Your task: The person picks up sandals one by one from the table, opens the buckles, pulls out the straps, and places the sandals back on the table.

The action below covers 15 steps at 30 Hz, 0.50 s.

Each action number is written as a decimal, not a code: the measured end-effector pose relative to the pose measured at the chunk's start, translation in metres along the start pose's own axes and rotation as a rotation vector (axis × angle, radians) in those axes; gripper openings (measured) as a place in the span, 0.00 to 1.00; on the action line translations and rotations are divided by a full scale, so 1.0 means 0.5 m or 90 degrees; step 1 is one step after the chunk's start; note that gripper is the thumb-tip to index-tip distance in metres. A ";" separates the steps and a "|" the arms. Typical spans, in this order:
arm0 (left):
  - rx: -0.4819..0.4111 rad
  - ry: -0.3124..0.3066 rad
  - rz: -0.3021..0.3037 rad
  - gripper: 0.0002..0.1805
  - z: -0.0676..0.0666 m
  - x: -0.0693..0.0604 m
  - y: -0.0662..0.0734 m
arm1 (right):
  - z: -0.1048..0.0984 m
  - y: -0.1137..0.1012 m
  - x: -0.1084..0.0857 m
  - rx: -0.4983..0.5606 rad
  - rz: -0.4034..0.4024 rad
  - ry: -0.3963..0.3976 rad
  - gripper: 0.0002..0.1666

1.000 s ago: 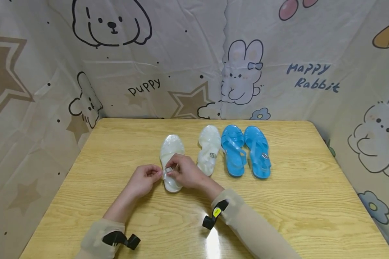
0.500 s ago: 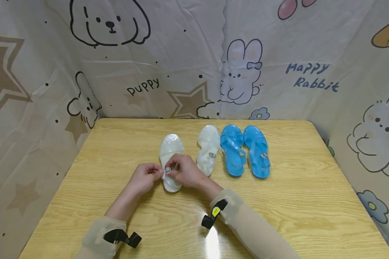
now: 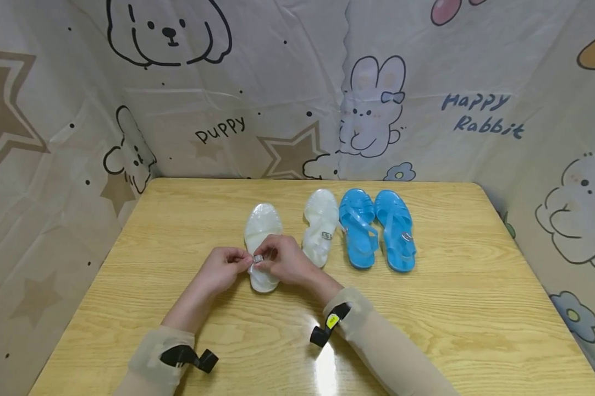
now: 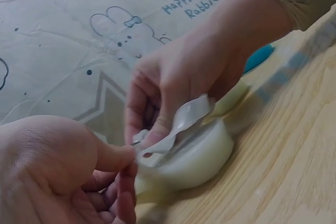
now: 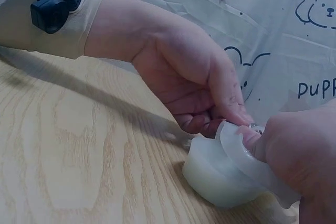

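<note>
A pearly white sandal [image 3: 263, 217] lies sole down on the wooden table, its toe away from me. My left hand [image 3: 222, 269] is at its left edge and pinches the ankle strap's end between thumb and forefinger, beside a small silver buckle [image 3: 258, 258]. From the right, my right hand [image 3: 288, 261] pinches the same strap by the buckle. The left wrist view shows the translucent strap [image 4: 191, 114] raised above the heel [image 4: 210, 156]. Both thumbs nearly meet at the buckle in the right wrist view; fingers hide most of the buckle [image 5: 256, 128].
To the right lie the other white sandal [image 3: 320, 220], with its buckle showing, and a pair of blue sandals, a left one [image 3: 359, 231] and a right one [image 3: 395, 231]. A cartoon-printed cloth [image 3: 277, 66] stands behind and beside the table [image 3: 451, 308].
The silver buckle has tilted slightly between the fingers, and my left fingertips have come closer to it. The sandals stay in place; the head view has shifted slightly.
</note>
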<state>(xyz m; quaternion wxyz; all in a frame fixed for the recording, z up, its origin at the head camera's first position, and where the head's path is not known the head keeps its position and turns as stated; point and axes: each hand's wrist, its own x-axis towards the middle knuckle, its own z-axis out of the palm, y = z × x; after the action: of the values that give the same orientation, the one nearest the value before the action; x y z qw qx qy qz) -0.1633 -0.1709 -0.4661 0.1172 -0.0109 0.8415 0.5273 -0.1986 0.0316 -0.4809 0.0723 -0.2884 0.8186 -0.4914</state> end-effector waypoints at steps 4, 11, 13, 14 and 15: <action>-0.026 -0.006 -0.002 0.11 -0.013 -0.006 -0.010 | -0.001 0.001 -0.002 0.012 -0.006 -0.003 0.09; -0.068 -0.030 -0.025 0.11 -0.019 -0.011 -0.014 | -0.001 0.004 -0.004 0.010 0.004 0.001 0.10; -0.071 -0.029 -0.031 0.11 -0.017 -0.011 -0.013 | 0.000 0.005 -0.004 0.010 0.005 0.003 0.10; -0.073 -0.026 -0.032 0.10 -0.016 -0.011 -0.012 | 0.001 0.006 -0.003 0.011 0.005 0.003 0.10; -0.073 -0.024 -0.033 0.10 -0.015 -0.010 -0.011 | 0.001 0.006 -0.004 0.011 0.004 0.004 0.10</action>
<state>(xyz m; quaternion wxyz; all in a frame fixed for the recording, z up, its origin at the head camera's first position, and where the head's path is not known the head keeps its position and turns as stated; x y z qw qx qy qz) -0.1590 -0.1807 -0.4667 0.1459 -0.0297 0.8071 0.5714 -0.1983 0.0334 -0.4842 0.0739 -0.2833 0.8155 -0.4993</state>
